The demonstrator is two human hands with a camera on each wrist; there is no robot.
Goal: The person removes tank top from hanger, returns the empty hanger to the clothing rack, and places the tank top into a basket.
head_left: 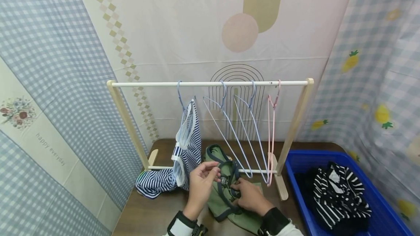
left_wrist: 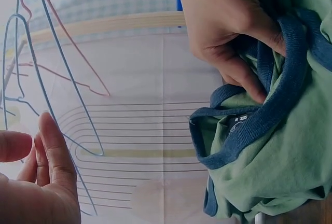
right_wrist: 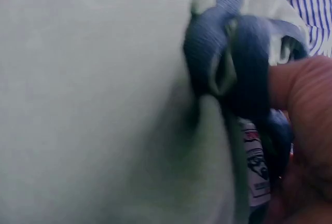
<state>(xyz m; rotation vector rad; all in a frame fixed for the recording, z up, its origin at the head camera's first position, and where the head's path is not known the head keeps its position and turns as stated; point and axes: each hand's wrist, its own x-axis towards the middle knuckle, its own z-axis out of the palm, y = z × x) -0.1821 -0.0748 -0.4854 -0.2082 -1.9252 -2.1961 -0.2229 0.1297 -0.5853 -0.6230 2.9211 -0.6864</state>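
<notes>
In front of the rack (head_left: 210, 84), grip the likely soft, light green garment (head_left: 214, 200) by its trim (left_wrist: 291, 76): your right hand (head_left: 251, 196) pinching, left hand (head_left: 201, 183) fingers apart.

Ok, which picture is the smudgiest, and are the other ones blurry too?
Right wrist view: smudgiest, the green garment a soft pale smear, probably too close to focus; left wrist view: a bit dim, but the garment's navy edging looks fairly crisp; head view: brighter and mostly clear, with the white rail sharp-edged.
</notes>
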